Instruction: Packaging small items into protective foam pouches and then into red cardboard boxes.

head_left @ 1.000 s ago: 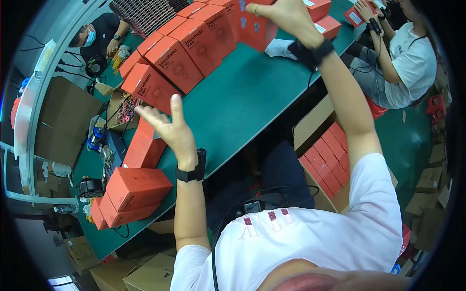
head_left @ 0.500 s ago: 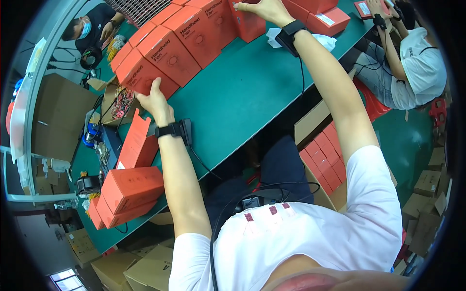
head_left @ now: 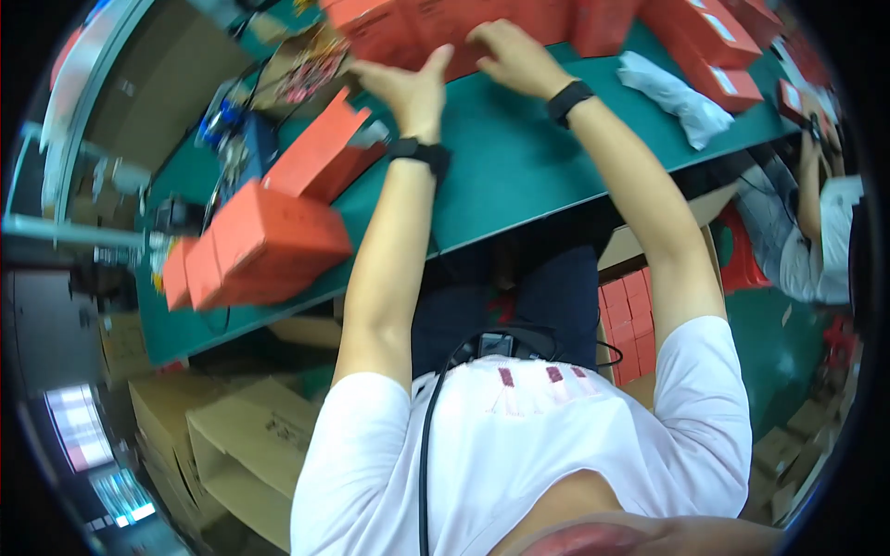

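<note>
A row of red cartons (head_left: 385, 32) stands along the far part of the green table, cut off by the top edge. My left hand (head_left: 408, 93) is at the near side of the row's left end, thumb and forefinger spread, holding nothing; whether it touches a carton I cannot tell. To its right, my right hand (head_left: 517, 63) reaches toward the row's middle, fingers bent but apart, with nothing visible in them. Nearer to me on the left, a red carton with its flap up (head_left: 315, 153) lies behind a few closed red cartons (head_left: 269, 246).
More red cartons (head_left: 709, 46) and a crumpled white bag (head_left: 677, 97) are on the table's right. A brown box of small wired parts (head_left: 311, 69) sits at the back left. Beside my legs stands an opened carton of red boxes (head_left: 629, 320). A co-worker (head_left: 825, 227) sits at right.
My right hand has left the carton at the row's right and moved left, closer to my left hand. My left hand has come off the end carton's near face. The view has shifted too.
</note>
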Motion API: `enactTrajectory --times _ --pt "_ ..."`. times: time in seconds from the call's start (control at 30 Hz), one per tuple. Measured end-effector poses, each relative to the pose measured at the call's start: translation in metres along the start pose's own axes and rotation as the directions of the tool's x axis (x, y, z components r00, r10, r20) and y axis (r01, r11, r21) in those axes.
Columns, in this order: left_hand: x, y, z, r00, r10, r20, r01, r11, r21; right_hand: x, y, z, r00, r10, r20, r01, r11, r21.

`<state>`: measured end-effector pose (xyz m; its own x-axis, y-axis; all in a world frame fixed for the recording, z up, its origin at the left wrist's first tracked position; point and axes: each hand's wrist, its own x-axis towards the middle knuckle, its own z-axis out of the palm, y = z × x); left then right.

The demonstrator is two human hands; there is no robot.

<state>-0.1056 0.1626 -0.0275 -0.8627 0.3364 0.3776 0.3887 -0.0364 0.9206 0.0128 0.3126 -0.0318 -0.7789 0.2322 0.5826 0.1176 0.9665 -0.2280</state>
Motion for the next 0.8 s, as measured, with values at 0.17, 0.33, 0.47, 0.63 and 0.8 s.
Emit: enactTrajectory --times 0.17,0.33,0.47,0.63,0.8 --pt "-0.098 0.067 -0.104 0.804 0.146 0.576 0.037 0.955 -0.293 0.004 -0.094 -0.010 1.000 0.004 -0.001 -0.004 1.000 0.011" --pt "-0.135 0.077 -0.207 0.708 0.116 0.697 -0.083 0.993 -0.080 0.032 -0.171 0.016 0.996 0.000 0.085 -0.021 0.970 0.244" --pt "-0.138 0.060 -0.221 0.742 -0.030 0.669 0.165 0.976 -0.140 0.045 -0.186 0.077 0.756 0.407 0.513 -0.652 0.541 0.531" --pt "-0.138 0.067 -0.214 0.824 0.042 0.566 -0.008 0.998 -0.063 0.026 -0.175 0.081 0.771 0.439 0.461 -0.602 0.268 0.752" --pt "-0.107 0.075 -0.187 0.722 0.241 0.649 -0.477 0.852 0.214 -0.044 -0.139 0.001 0.771 0.543 0.333 -0.585 0.399 0.706"
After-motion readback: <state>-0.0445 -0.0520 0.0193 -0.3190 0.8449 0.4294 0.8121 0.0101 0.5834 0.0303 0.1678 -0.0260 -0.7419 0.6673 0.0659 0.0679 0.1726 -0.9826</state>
